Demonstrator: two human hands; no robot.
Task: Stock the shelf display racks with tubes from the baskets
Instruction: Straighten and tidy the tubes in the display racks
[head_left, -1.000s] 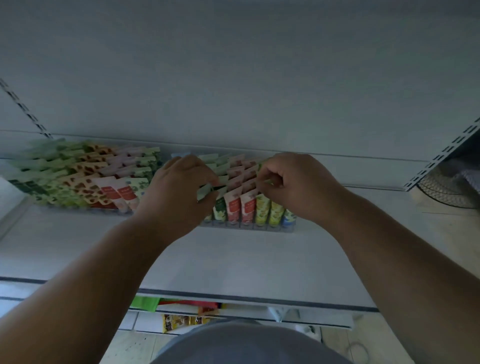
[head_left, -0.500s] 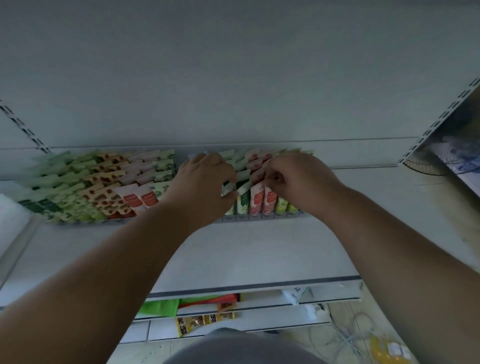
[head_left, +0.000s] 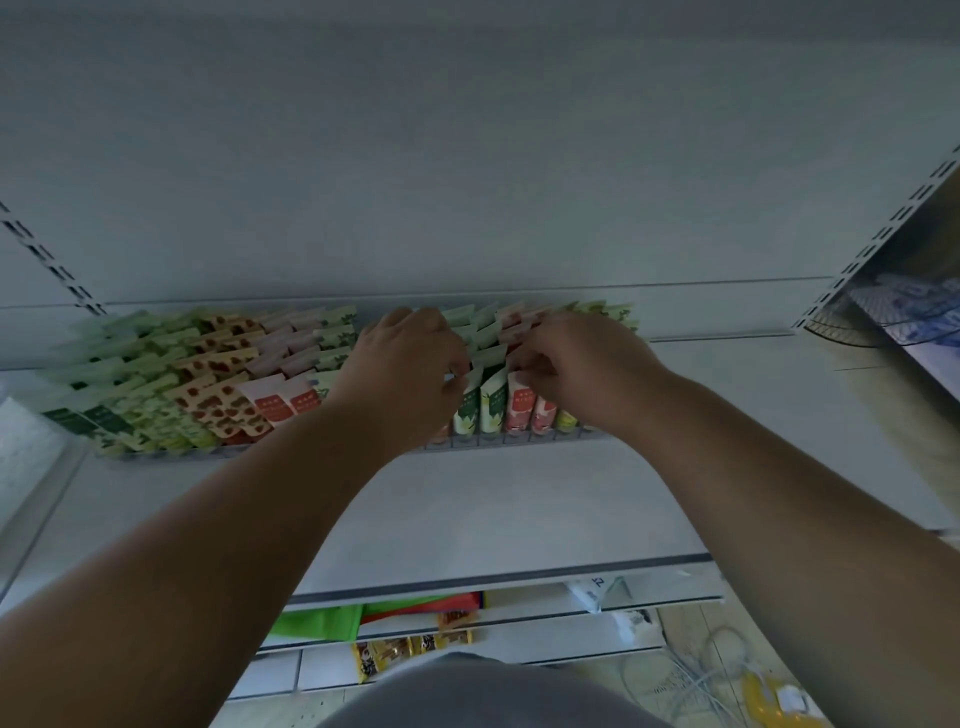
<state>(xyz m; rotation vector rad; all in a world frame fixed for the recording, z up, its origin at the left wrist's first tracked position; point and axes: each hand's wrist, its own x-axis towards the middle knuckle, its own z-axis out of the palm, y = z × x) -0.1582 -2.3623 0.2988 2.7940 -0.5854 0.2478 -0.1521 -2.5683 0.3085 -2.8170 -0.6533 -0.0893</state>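
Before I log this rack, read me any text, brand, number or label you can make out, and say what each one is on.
None can be read for certain.
White shelf tag below the shelf edge: a dark mark, perhaps digits, too small to tell.
Red-label tubes: print on the red panels, blurred.
Green tubes between the left hand and right hand: print too blurred.
Yellow snack packs on a lower shelf: unreadable.

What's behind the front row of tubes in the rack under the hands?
More tubes stand in rows behind the front tubes, back to the shelf's rear wall. The left hand and right hand cover several.
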